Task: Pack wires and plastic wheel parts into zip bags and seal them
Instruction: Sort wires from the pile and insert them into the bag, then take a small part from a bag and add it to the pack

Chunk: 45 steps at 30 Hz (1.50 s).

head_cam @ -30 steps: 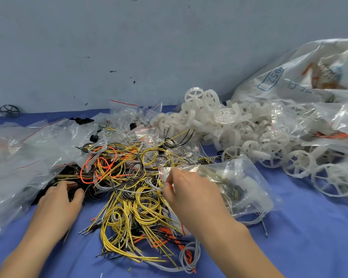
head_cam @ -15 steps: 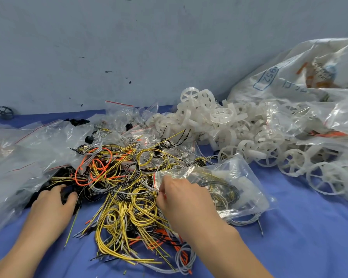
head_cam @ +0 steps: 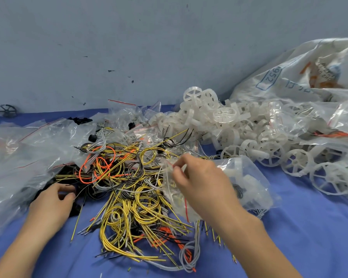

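A tangled heap of yellow, orange, grey and black wires (head_cam: 129, 189) lies in the middle of the blue table. My right hand (head_cam: 203, 183) pinches the top edge of a clear zip bag (head_cam: 249, 185) that holds wires and white plastic parts; the bag's mouth with its red strip is lifted toward the wire heap. My left hand (head_cam: 52, 203) rests at the heap's left edge, fingers curled on small black parts (head_cam: 76, 209). A pile of white plastic wheels (head_cam: 239, 133) fills the back right.
Crumpled clear zip bags (head_cam: 24, 157) lie at the left and more zip bags (head_cam: 129, 115) behind the wires. A large printed plastic sack (head_cam: 301, 77) leans on the grey wall at the right. One black wheel (head_cam: 6, 110) stands at the far left. Blue tabletop (head_cam: 309, 237) shows at the front right.
My right hand has lifted the zip bag's top edge up and to the right, raising its mouth off the wires. My left hand has shifted slightly right and curled onto the black parts.
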Tool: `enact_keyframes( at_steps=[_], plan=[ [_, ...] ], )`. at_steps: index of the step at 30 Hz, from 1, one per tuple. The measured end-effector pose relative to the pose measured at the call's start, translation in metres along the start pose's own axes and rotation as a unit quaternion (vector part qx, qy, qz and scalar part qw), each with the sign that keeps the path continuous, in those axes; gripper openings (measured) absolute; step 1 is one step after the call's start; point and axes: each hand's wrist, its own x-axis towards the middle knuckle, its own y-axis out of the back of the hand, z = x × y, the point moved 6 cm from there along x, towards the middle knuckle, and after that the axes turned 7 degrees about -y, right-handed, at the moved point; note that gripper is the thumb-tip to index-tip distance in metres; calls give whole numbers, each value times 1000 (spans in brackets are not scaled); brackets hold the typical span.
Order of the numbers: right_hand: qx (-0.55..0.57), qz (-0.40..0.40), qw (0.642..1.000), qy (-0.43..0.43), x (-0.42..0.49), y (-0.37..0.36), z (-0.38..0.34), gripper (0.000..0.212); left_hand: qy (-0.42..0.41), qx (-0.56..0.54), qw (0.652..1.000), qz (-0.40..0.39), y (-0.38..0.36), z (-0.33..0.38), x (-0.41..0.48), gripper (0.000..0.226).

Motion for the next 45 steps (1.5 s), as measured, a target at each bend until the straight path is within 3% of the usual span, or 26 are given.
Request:
enact_keyframes(
  at_steps=[4, 8, 11, 14, 18, 22, 25, 27, 29, 32, 34, 39, 41, 45],
  plan=[
    [55, 35, 998, -25, 7, 17, 11, 17, 10, -86, 988, 130, 28, -8, 3, 9],
    [102, 43, 993, -41, 11, 25, 17, 14, -20, -205, 952, 227, 55, 22, -3, 23],
    [117, 36, 991, -49, 11, 24, 18, 13, -80, -310, 935, 153, 49, 80, -21, 14],
    [111, 33, 992, -53, 8, 20, 15, 14, -126, -374, 919, 4, 21, 132, -42, 12],
    [85, 55, 993, -60, 0, 13, 4, 16, -124, -375, 898, -196, -28, 173, -72, 16],
    [22, 65, 997, -41, -8, 4, -10, 17, -146, -336, 890, -272, -61, 192, -88, 25],
    [0, 60, 998, -31, -10, 3, -12, 17, -147, -320, 889, -292, -72, 201, -89, 16],
    [-2, 55, 998, -26, -11, 4, -13, 17, -157, -309, 888, -302, -74, 205, -88, 22],
    [-2, 49, 999, -22, -12, 4, -13, 17, -159, -329, 874, -322, -74, 210, -89, 32],
    [0, 45, 999, -19, -13, 4, -13, 16, -160, -378, 838, -361, -76, 216, -94, 17],
    [8, 46, 999, -17, -14, 4, -12, 16, -145, -411, 817, -377, -81, 215, -97, 20],
    [39, 53, 998, -16, -9, 10, -6, 16, -89, -445, 806, -380, -83, 209, -94, 21],
    [57, 65, 996, -20, -5, 16, 0, 14, -71, -465, 802, -369, -78, 201, -88, 21],
    [90, 92, 991, -36, -1, 28, 15, 16, -3, -516, 812, -273, -58, 178, -67, 21]
  ],
)
